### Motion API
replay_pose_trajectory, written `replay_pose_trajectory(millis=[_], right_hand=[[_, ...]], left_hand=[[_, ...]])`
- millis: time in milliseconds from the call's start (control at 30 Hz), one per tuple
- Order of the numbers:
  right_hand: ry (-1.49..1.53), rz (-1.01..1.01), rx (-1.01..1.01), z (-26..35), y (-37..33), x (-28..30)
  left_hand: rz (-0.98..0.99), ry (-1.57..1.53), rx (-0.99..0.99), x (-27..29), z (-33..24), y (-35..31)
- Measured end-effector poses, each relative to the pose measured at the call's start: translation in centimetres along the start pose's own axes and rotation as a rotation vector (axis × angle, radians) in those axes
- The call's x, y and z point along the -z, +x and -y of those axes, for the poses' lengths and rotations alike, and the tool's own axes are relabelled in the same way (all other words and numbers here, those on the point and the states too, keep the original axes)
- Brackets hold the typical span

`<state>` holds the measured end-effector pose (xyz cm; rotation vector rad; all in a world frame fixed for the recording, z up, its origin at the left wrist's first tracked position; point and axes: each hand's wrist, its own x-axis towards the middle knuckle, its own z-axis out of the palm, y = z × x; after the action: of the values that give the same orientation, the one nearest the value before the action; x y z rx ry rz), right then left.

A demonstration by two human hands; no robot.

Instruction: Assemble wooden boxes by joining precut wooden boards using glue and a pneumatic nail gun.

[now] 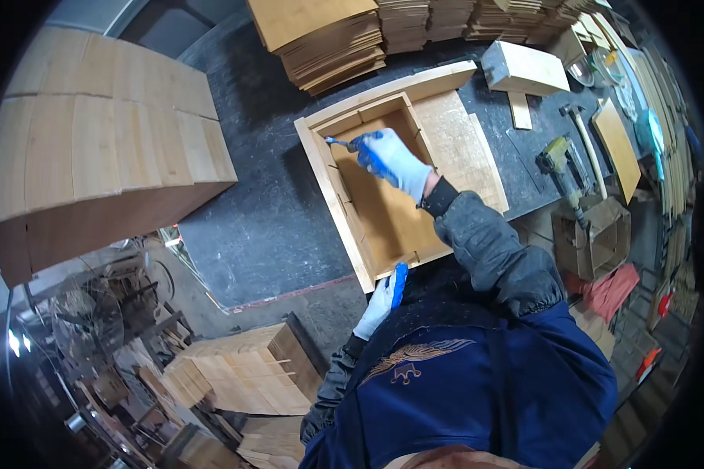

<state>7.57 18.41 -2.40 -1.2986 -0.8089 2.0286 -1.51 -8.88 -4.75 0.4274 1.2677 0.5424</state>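
Observation:
A shallow wooden box (383, 227) with slotted inner walls lies in a wooden jig frame (344, 211) at the table's near edge. My right hand (389, 159), in a white and blue work glove, reaches over the box and is closed on a slim blue tool (338, 141). The tool's tip is at the box's left wall near the far corner; whether it is a brush or something else I cannot make out. My left hand (383, 301), gloved alike, is closed on the near-left corner of the box, its blue-coated fingers pressed against the near wall.
Stacked wooden panels (117, 125) stand at left, thin brown boards (321, 39) at the back. On the right lie a wooden block (528, 69), a hammer (587, 144), a yellow-green air tool (557, 156) and a thin board (616, 144). More stacked wood (242, 367) sits lower left.

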Motion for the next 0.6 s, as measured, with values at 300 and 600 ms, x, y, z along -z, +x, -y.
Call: replay_pose_trajectory(millis=[300,600], right_hand=[[-0.420,0.042,0.580,-0.8,-0.6,-1.1],[-0.813,-0.220,0.618,2.4,-5.9,-0.9]], left_hand=[[0.046,0.214,0.044,-0.4,-3.8,-1.0],[0.191,0.557,-0.276,3.9,2.1,1.9]])
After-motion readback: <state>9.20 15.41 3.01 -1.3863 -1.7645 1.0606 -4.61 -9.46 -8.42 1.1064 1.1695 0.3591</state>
